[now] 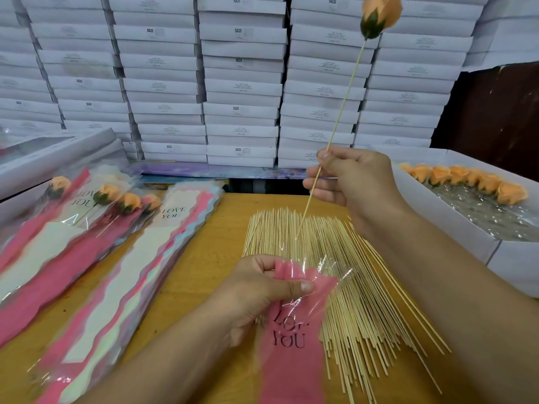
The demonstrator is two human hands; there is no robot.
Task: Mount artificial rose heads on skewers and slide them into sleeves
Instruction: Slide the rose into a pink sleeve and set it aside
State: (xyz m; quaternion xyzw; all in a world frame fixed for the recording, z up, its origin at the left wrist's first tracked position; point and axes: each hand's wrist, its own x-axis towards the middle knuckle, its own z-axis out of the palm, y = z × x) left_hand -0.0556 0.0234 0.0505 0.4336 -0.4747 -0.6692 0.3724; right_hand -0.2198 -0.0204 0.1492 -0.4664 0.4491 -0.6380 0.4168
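- One mounted rose: peach rose head (380, 16) seated on a bamboo skewer (335, 135), held aloft above the desk (215, 228).
- Right hand (353, 182): grip clenched on the skewer's lower half, pinched between thumb and fingers.
- Left hand (262, 290): grip grasping the mouth of a pink "LOVE YOU" sleeve (291, 345), thumb pressing the clear film against the fingers.
- Skewer axis: long axis ran steeply, leaning right toward the top; rose head pointed up and away, bare tip pointed down and left toward the sleeve mouth, stopping a little above it, not yet inside.
- Sleeve axis: ran lengthwise toward the viewer, open end farthest away, lying over the loose skewer pile (350, 287).
- Step in hand, by judgement: threading the skewer tip into the sleeve.
- To do it well: the film layers should be parted so the mouth gapes; the tip should be lined up with the sleeve's length before lowering, or it may snag or pierce the film.
- Finished stock: sleeved roses (116, 199) at left on the desk, heads pointing away.
- Empty sleeves (131, 281): stacked beside them.
- Spare rose heads (466, 179): in a row in a white box (455, 237) at right.
- Backdrop: stacked white cartons (242, 83).
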